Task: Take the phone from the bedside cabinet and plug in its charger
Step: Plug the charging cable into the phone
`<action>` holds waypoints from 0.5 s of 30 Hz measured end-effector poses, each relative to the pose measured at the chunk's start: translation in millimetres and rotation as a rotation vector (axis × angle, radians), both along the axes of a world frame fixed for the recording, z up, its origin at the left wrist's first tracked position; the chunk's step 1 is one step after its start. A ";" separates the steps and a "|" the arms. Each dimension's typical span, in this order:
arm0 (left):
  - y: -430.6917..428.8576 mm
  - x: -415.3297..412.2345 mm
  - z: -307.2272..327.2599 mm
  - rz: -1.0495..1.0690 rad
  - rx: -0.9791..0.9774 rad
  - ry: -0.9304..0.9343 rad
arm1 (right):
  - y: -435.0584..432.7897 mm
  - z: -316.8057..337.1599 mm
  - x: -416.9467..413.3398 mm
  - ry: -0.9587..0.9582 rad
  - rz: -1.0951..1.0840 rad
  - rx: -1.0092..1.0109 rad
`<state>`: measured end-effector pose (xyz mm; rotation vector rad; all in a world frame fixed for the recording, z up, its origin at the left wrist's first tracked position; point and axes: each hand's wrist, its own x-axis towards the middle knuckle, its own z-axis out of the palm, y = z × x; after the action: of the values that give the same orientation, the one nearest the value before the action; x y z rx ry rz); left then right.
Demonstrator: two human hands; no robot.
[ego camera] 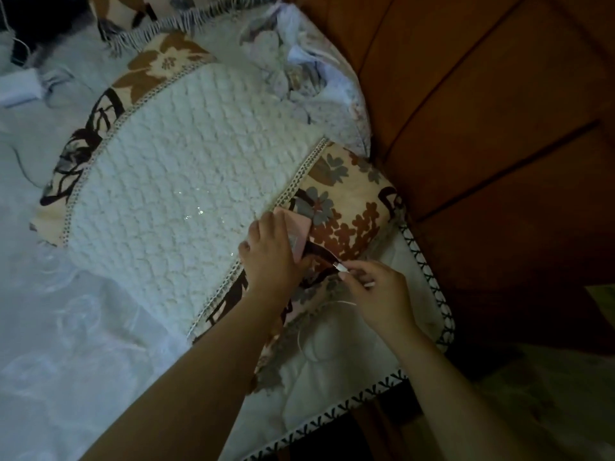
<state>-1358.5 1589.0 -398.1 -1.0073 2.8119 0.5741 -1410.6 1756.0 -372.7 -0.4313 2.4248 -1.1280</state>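
Observation:
A pink phone [299, 231] lies on the flowered end of a pillow [349, 221], gripped by my left hand [271, 252], which covers most of it. Just to its right, my right hand [376, 291] pinches the white charger plug [341, 267] between thumb and forefinger. The plug tip points at the phone's lower end, a short gap away. The thin white cable [312, 324] trails down from my right hand over the bedding.
The pillow has a fluffy white centre [186, 181] and lies on a white bed sheet [66, 327]. A second floral pillow [299, 68] sits behind it. A wooden headboard [499, 128] rises at the right. A white cushion with black stitched edge [349, 371] lies beneath.

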 end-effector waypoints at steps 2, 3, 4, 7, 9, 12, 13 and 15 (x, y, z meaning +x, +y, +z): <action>4.4 -3.2 -3.5 0.023 -0.038 -0.056 | 3.8 -3.5 -5.7 -0.019 0.025 0.004; 5.5 -3.5 -4.8 0.028 -0.048 -0.067 | 5.3 -4.3 -8.2 -0.023 0.037 0.011; 5.7 -4.0 -5.7 0.031 -0.050 -0.070 | 6.3 -4.8 -11.0 -0.026 0.050 0.019; 0.7 -4.9 -2.3 0.016 -0.018 -0.066 | 5.9 -3.1 -20.2 -0.028 0.077 0.042; -6.4 -2.4 2.6 -0.024 0.026 -0.055 | 3.2 1.2 -26.0 -0.030 0.082 0.039; -25.6 6.8 10.1 -0.156 0.065 -0.015 | -3.4 7.7 -32.8 -0.028 0.075 0.003; -32.8 10.6 13.1 -0.208 0.063 -0.016 | -6.4 8.6 -34.0 -0.034 0.074 -0.008; -43.6 18.1 16.9 -0.269 0.063 -0.023 | -14.1 6.3 -33.5 -0.045 0.086 -0.016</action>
<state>-1340.4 1545.4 -381.2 -0.6061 2.8215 0.6084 -1444.1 1741.9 -366.4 -0.5051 2.3368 -1.1087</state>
